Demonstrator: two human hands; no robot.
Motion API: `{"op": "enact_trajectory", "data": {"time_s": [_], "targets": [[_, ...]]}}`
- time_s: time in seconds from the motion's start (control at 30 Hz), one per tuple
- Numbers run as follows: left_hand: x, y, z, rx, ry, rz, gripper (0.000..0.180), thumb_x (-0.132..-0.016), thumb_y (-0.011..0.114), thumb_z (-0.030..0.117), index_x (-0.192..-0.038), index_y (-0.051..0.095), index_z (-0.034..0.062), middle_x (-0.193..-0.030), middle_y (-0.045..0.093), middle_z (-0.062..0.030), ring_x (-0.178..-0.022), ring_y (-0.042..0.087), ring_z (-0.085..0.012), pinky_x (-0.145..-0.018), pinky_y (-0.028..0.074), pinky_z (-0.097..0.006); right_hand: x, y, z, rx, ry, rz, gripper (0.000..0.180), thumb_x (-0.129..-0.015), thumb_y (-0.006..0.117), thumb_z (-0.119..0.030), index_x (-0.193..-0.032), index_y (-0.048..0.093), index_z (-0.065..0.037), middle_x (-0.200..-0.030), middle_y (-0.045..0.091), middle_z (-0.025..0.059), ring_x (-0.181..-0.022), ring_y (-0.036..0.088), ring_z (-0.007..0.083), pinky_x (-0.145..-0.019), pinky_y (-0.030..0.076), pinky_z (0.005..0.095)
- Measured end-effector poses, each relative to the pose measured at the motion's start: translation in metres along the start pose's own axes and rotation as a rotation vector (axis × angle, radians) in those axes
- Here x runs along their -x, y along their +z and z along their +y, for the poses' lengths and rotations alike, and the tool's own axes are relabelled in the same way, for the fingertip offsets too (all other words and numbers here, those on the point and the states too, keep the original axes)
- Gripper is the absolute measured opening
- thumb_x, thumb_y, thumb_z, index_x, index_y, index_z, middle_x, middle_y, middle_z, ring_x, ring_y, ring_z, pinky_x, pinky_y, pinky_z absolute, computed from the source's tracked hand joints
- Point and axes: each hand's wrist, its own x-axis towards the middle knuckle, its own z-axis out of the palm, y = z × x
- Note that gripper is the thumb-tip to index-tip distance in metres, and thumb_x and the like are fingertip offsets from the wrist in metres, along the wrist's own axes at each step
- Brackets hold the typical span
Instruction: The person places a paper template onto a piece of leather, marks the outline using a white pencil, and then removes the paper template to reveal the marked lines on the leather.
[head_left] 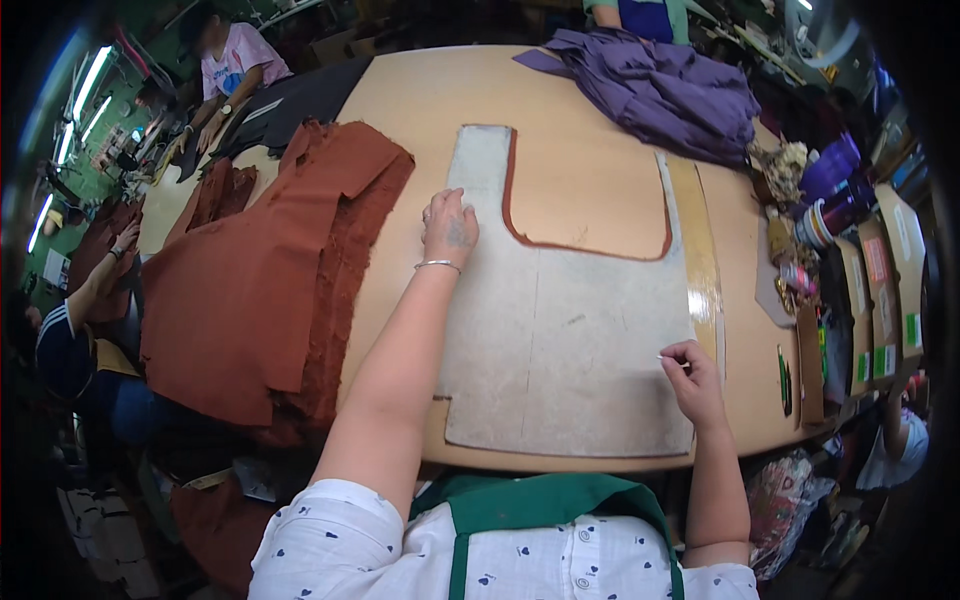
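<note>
Step in hand: marking round a grey pattern board laid over rust-brown cloth on the tabletop; this reads as tracing the outline, judged from the chalk-like piece at the board's right edge.
Pattern board: lies flat near the front edge of the tabletop, with a deep cut-out at its upper middle; a thin line of rust-brown cloth shows along that cut-out.
Left hand: flat and spread, palm down, pressing the upper left part of the board; it grips nothing.
Right hand: fingers pinched on a small white marking piece, its tip at the board's right edge, low on that side.
Cloth stack: rust-brown cut pieces piled to the left, just beside the board, hanging over the tabletop's edge.
Purple cloth: heaped at the far right, well apart from the board.
Yellow strip: lies along the board's right side.
Next move calls for: steady downward pressure from the left hand so the board does not slide, and the marking piece kept tight against the edge.
Risk: a shifted board would give a crooked line.
</note>
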Motion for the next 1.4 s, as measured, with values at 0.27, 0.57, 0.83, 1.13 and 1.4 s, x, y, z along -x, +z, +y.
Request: {"op": "enact_trajectory", "data": {"time_s": [0.27, 0.57, 0.83, 1.13, 1.4], "targets": [[-0.086, 0.014, 0.018, 0.025, -0.287, -0.052, 0.037, -0.081, 0.054, 0.021, -0.113, 0.053, 0.0036, -0.119, 0.049, -0.0182, -0.112, 0.045, -0.0372, -0.090, 0.041, -0.046, -0.134, 0.094, -0.022, -0.061, -0.045, -0.152, 0.011, -0.086, 0.055, -0.011, -0.088, 0.055, 0.000, -0.080, 0.056, 0.0053, -0.076, 0.052, 0.0131, -0.068, 0.044, 0.0262], [-0.126, 0.044, -0.028, 0.150, -0.448, -0.184, 0.029, -0.082, 0.051, 0.025, -0.104, 0.063, 0.0092, -0.110, 0.055, -0.0206, -0.105, 0.053, -0.0358, -0.092, 0.042, -0.042, -0.273, 0.215, -0.044, -0.447, 0.070, 0.067, 0.014, -0.088, 0.052, -0.014, -0.091, 0.055, 0.000, -0.080, 0.058, 0.0061, -0.076, 0.053, 0.0148, -0.070, 0.044, 0.0277], [-0.118, 0.047, -0.035, 0.066, -0.237, -0.095, 0.027, -0.077, 0.056, 0.017, -0.102, 0.065, 0.0104, -0.104, 0.056, -0.0156, -0.103, 0.051, -0.0340, -0.087, 0.044, -0.043, -0.270, 0.228, -0.044, -0.312, -0.131, 0.141, 0.010, -0.085, 0.053, -0.009, -0.088, 0.055, 0.001, -0.081, 0.059, 0.0127, -0.075, 0.056, 0.0231, -0.070, 0.044, 0.0316], [-0.110, 0.045, -0.042, 0.095, -0.048, 0.102, 0.026, -0.078, 0.054, 0.009, -0.103, 0.061, 0.0028, -0.095, 0.056, -0.0204, -0.095, 0.053, -0.0347, -0.081, 0.045, -0.042, -0.262, 0.236, -0.039, 0.003, -0.392, 0.266, 0.006, -0.081, 0.055, -0.005, -0.085, 0.054, 0.000, -0.089, 0.057, 0.0164, -0.090, 0.052, 0.0330, -0.080, 0.040, 0.0407], [-0.075, 0.019, -0.066, -0.020, 0.167, 0.088, 0.017, -0.079, 0.058, 0.006, -0.090, 0.069, 0.0119, -0.095, 0.057, -0.0111, -0.095, 0.052, -0.0267, -0.077, 0.044, -0.036, -0.265, 0.227, -0.034, -0.198, -0.202, 0.156, 0.009, -0.084, 0.054, -0.007, -0.089, 0.054, 0.000, -0.089, 0.060, 0.0151, -0.082, 0.058, 0.0276, -0.075, 0.045, 0.0344]]}}
